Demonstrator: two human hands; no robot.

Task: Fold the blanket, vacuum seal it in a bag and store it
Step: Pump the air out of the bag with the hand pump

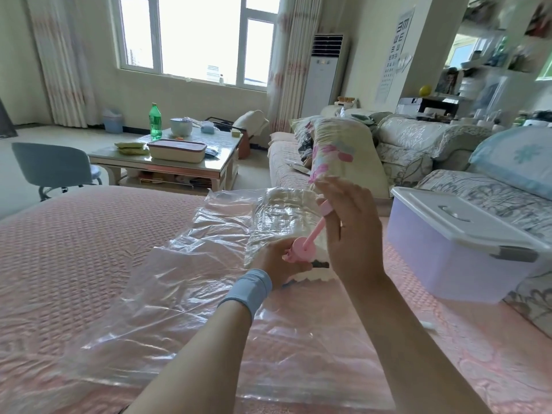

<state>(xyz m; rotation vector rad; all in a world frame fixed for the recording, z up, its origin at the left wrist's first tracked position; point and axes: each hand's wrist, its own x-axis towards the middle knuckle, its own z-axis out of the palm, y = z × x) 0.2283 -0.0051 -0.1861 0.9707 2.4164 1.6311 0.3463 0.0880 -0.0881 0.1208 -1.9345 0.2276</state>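
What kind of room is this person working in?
Most likely a home living room: floral-covered sofas along the right, a low coffee table holding a green bottle, and a tall standing air conditioner beside the curtained window.

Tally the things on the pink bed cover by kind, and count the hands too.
clear plastic bag: 1
folded blanket, inside the bag: 1
pink pump: 1
lidded storage box: 1
hands: 2, the left hand and the right hand
Total: 6
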